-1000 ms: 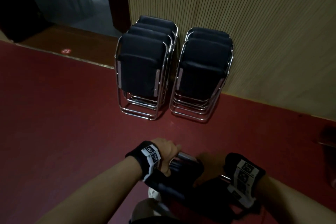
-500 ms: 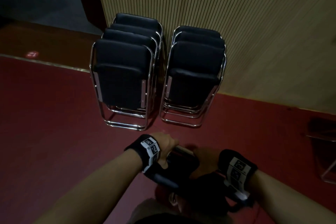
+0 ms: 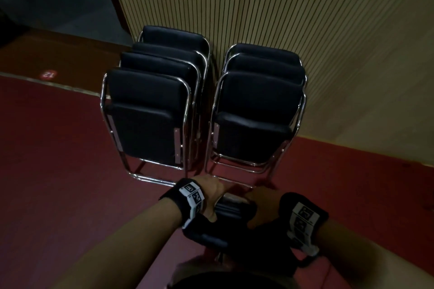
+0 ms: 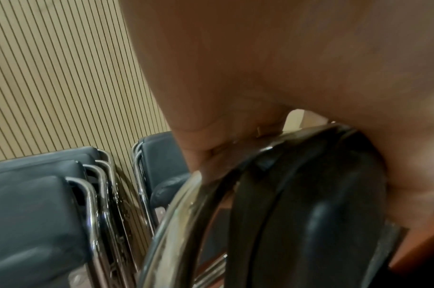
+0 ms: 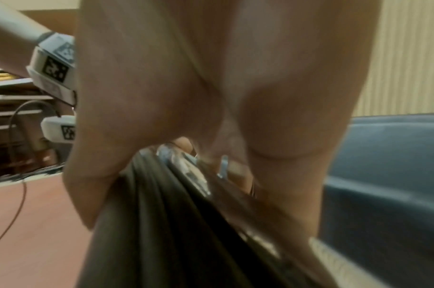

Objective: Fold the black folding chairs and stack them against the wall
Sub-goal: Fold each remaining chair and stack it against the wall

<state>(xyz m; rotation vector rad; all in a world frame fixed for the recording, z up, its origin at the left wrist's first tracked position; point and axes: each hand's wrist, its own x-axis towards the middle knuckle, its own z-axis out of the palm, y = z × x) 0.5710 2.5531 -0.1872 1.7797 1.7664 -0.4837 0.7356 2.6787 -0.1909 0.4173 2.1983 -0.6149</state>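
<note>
The slatted wall and the two stacks at its foot, four folded chairs and three, loom nearer than a second ago. Short of them, left hand and right hand stay clenched round the carried folded chair, about ready to stack.

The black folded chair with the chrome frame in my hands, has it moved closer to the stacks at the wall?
Yes. The black folded chair has moved forward, nearly reaching the base of the right stack.

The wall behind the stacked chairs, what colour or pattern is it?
The wall is tan, with fine dark vertical stripes; the head view shows it best.
</note>
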